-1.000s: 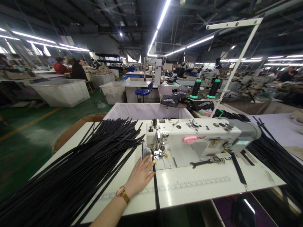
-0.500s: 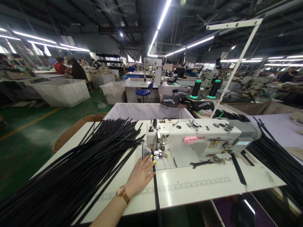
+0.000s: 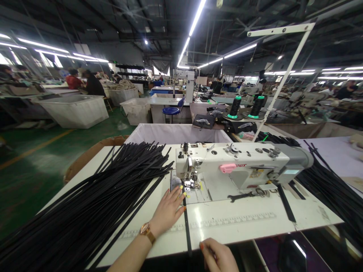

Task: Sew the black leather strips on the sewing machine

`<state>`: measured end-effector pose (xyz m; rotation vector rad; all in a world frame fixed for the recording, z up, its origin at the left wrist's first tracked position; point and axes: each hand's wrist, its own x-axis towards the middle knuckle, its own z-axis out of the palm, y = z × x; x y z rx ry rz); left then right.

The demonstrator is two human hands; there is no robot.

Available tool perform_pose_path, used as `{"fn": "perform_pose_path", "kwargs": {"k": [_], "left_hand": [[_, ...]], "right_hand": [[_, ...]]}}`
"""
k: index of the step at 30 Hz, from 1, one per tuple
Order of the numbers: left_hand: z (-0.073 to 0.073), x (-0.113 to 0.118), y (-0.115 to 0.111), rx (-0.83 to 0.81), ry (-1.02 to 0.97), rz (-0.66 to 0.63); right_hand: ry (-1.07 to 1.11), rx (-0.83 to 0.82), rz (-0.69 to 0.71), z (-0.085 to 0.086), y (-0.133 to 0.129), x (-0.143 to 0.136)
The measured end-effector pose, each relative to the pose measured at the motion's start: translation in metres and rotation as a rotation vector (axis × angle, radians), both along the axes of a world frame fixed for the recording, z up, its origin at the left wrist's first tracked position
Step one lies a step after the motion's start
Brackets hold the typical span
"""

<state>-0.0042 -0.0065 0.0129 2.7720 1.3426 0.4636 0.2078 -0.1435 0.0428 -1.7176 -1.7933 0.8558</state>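
My left hand point(image 3: 167, 207), with a watch on its wrist, lies flat with fingers spread on the white sewing table. Its fingertips are beside the presser foot point(image 3: 189, 184) of the white sewing machine point(image 3: 210, 162). A narrow black strap point(image 3: 186, 226) runs from the needle area past my thumb and over the table's front edge. My right hand point(image 3: 218, 255) is at that edge, just right of the strap, with its fingers curled closed; whatever they may hold is hidden. A large bundle of black straps point(image 3: 93, 192) covers the table's left side.
A wrench point(image 3: 241, 196) lies before the machine. A ruler scale point(image 3: 232, 220) crosses the tabletop. Two black thread cones point(image 3: 235, 107) stand behind, near a white thread stand point(image 3: 279, 83). More black straps point(image 3: 331, 181) lie at right. A pale bin point(image 3: 176, 132) is beyond the table.
My right hand has come into view at the table's front edge, fingers curled. My left hand stays flat beside the presser foot.
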Motion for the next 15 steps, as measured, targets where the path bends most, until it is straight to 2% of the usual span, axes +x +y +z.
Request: {"fn": "perform_pose_path", "kwargs": {"k": [4, 8, 11, 15], "left_hand": [[0.002, 0.000, 0.000, 0.001, 0.004, 0.005], [0.003, 0.001, 0.000, -0.011, 0.017, 0.005], [0.004, 0.001, 0.000, -0.013, 0.017, 0.005], [0.005, 0.001, 0.000, -0.017, 0.010, 0.011]], "right_hand": [[-0.129, 0.152, -0.046, 0.006, 0.036, 0.009], [-0.234, 0.201, -0.072, -0.011, 0.063, 0.011], [-0.278, 0.222, -0.051, -0.026, 0.067, 0.011], [-0.271, 0.225, -0.052, -0.030, 0.063, 0.012]]}}
